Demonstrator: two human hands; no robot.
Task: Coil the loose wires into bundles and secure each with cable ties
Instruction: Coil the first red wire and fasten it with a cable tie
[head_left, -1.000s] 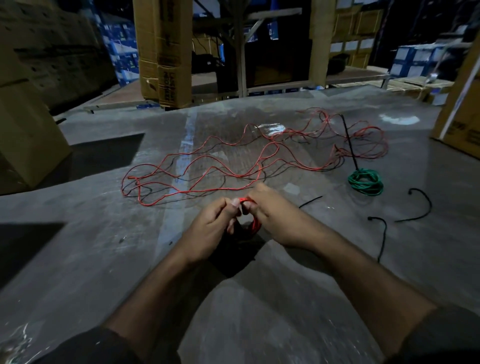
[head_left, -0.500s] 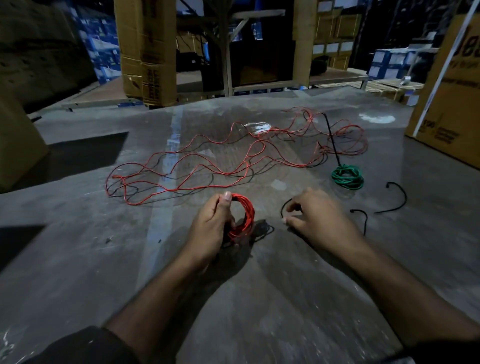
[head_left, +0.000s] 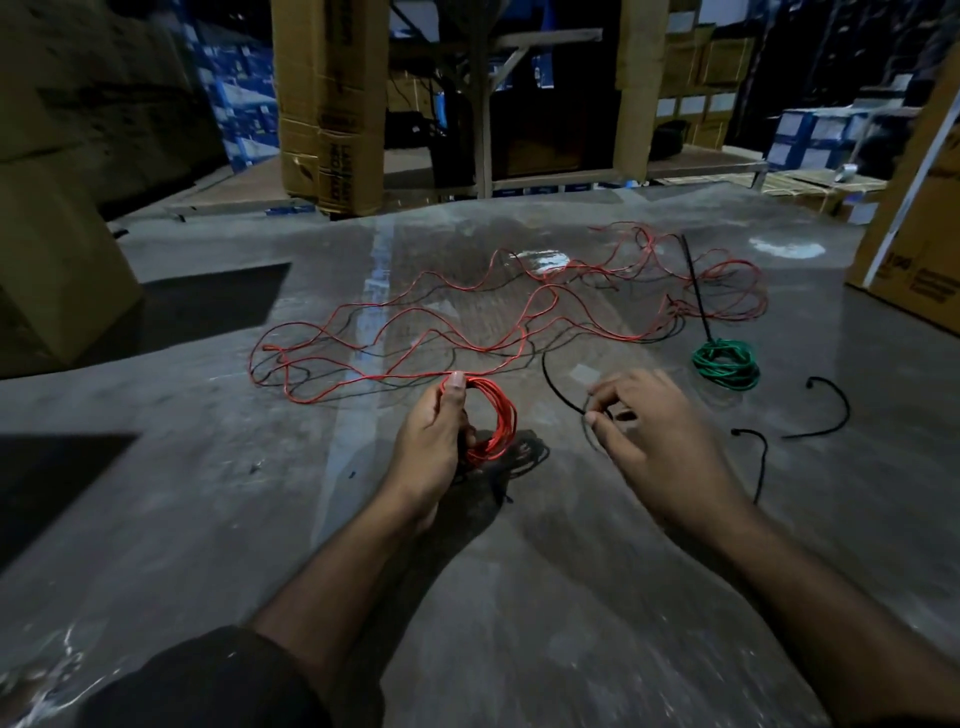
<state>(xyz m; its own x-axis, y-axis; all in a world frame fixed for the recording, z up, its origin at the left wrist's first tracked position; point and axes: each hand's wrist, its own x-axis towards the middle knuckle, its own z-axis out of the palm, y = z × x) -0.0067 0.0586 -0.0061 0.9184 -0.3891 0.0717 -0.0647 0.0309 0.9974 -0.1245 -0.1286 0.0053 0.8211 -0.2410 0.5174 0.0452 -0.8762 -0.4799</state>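
From the head camera, the left hand (head_left: 434, 441) is gripping a coil of red wire (head_left: 493, 421), fingers curled through the ring and the thumb pressing on its top, holding it upright just above the floor (head_left: 208, 467). The rest of the red wire (head_left: 415, 338) is trailing loose across the middle of the floor toward the far right. The right hand (head_left: 660, 441) is pinching one end of a black cable tie (head_left: 558, 387) between thumb and fingertips, the other fingers hanging half curled. A green coil (head_left: 727, 364) is lying toward the right edge, with a cable tie sticking up from it. Two more black ties (head_left: 826, 410) are lying beside it, apart from both hands.
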